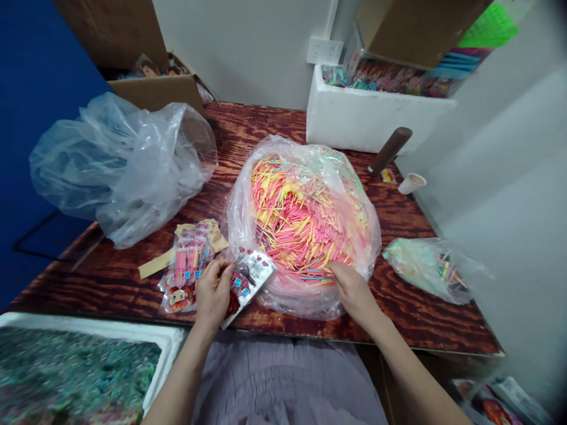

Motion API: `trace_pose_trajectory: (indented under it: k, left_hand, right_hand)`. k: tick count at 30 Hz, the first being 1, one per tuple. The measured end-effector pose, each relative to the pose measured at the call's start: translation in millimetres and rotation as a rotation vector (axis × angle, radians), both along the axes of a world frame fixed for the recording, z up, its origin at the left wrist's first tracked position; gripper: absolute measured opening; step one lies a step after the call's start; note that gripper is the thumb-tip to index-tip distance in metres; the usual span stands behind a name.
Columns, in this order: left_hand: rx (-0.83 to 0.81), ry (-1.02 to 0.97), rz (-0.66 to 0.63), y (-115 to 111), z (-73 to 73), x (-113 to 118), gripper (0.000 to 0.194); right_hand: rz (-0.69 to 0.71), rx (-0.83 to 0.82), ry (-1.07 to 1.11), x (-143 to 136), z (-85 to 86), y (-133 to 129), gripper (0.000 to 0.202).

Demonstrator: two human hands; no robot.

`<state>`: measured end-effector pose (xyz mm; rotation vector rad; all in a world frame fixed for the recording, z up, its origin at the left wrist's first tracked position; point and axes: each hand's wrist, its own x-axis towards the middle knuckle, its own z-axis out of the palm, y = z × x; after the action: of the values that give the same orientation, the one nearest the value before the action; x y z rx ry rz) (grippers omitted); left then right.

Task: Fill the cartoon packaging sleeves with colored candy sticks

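Note:
A large clear plastic bag point(370, 230) lies open mid-table, full of thin pink and yellow sticks point(296, 230). My right hand point(354, 292) reaches over its near right edge, fingertips among the sticks; whether they pinch any is hidden. My left hand point(215, 289) is closed, thumb against fingers, at the left edge of a silver printed packet point(257, 271); what it grips, if anything, is too small to tell. Just left of that hand, several small printed packets with pink sticks point(179, 295) lie in an overlapping pile, with a tan strip point(156, 264) beside them.
Crumpled clear plastic point(150, 171) covers the table's left. A cardboard box point(155, 91) and a white foam box point(354, 115) stand behind. At right are a brown tube point(390, 151), a paper cup point(411, 183) and a small bag point(429, 268). A foam tray point(170, 342) sits lower left.

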<state>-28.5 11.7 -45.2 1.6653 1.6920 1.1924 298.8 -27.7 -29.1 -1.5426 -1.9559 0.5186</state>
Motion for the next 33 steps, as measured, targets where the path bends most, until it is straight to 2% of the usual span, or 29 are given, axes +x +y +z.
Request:
trace_pose_trajectory:
  k: [4,9,13,17,22,26,33]
  left_hand:
    - [-0.07,-0.012,0.007,0.1,0.4,-2.8,0.019]
    - [-0.119,-0.279,0.046,3.2,4.2,-6.7,0.022]
    - [-0.158,-0.433,0.097,4.6,12.0,-3.2,0.022]
    - [-0.137,-0.364,0.096,2.8,15.1,0.2,0.023]
    - [-0.153,-0.285,0.002,0.1,14.5,0.4,0.023]
    - [-0.223,-0.356,-0.047,-1.6,14.7,-3.6,0.017]
    - [-0.25,-0.51,-0.018,-2.4,13.7,-6.8,0.023]
  right_hand:
    - [-0.068,0.016,0.118,-1.3,-0.9,1.0,0.033]
    - [-0.136,-0.134,0.538,-24.3,14.7,-3.7,0.023]
    - [-0.094,-0.239,0.74,-45.7,12.9,-8.9,0.019]
    - [-0.074,-0.262,0.775,-61.0,6.4,-12.7,0.019]
    - [-0.059,-0.257,0.798,-70.2,8.4,-13.1,0.017]
    - [-0.057,-0.257,0.806,-74.6,7.9,-12.8,0.016]
    - [-0.035,-0.271,0.789,-80.6,6.9,-11.2,0.018]
